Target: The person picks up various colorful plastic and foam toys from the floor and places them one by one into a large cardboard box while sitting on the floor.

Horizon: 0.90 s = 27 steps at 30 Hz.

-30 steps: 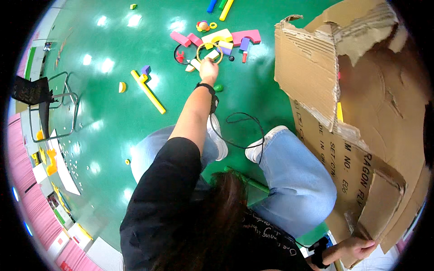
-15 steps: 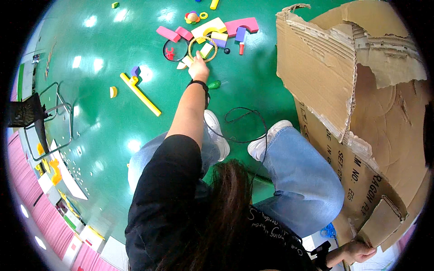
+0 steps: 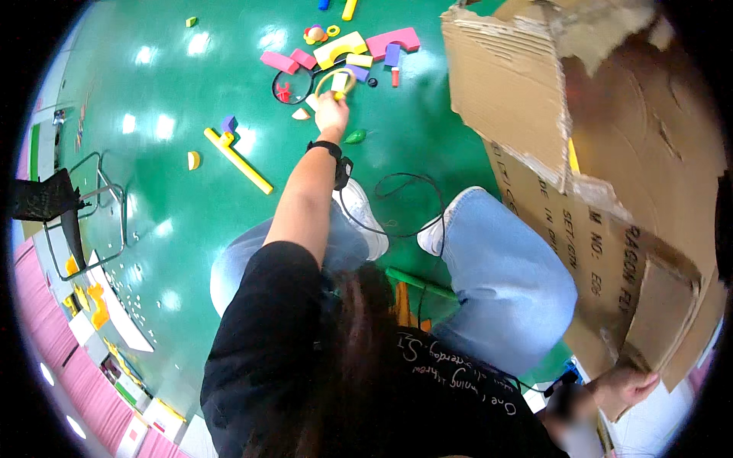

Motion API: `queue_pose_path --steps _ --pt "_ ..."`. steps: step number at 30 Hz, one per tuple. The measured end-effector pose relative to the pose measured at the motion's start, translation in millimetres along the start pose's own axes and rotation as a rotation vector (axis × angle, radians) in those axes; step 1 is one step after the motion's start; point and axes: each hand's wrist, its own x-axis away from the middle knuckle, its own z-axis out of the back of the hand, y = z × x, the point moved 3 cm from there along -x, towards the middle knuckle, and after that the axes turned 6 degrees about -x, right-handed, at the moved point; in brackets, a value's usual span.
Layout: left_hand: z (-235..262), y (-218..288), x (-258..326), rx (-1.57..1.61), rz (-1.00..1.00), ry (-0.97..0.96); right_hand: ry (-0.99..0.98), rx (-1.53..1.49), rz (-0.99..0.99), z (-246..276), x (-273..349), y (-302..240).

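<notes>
My left hand point(image 3: 331, 114) reaches far forward, its fingers closed on the near side of a yellow ring point(image 3: 320, 82). The ring is tilted over toy blocks on the green floor. Just left of it lies a black round frame point(image 3: 275, 91) with a dark shaft, and a small red toy point(image 3: 283, 93) shows inside the frame. A green, egg-like toy point(image 3: 356, 136) is right of my wrist. At the lower right, my right hand point(image 3: 632, 385) grips the lower edge of a large torn cardboard box point(image 3: 527, 99). Its fingers are partly hidden.
Around the ring are a yellow arch block point(image 3: 341, 49), a pink arch block point(image 3: 393, 43) and several smaller pieces. A yellow tube point(image 3: 240, 162) lies farther left, near a metal-framed chair point(image 3: 122, 206). A black cable point(image 3: 408, 175) loops between my shoes.
The yellow ring has gone from lying flat to tilted in my left hand. My right hand has moved up and right, and the cardboard box has shifted with it.
</notes>
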Motion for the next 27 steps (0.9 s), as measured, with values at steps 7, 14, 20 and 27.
queue_pose_path --steps 7,14,20,27 --pt "85 106 26 0.679 -0.003 0.096 -0.108 0.07 0.328 -13 2 -36" --pt "210 237 155 1.233 -0.549 -0.166 -0.066 0.147 0.416 -16 -6 -60" --pt "257 316 200 1.24 -0.772 -0.308 -0.068 0.161 0.355 -24 3 -63" --pt "171 355 180 0.855 -1.081 -0.325 -0.086 0.118 0.336 -34 14 -69"
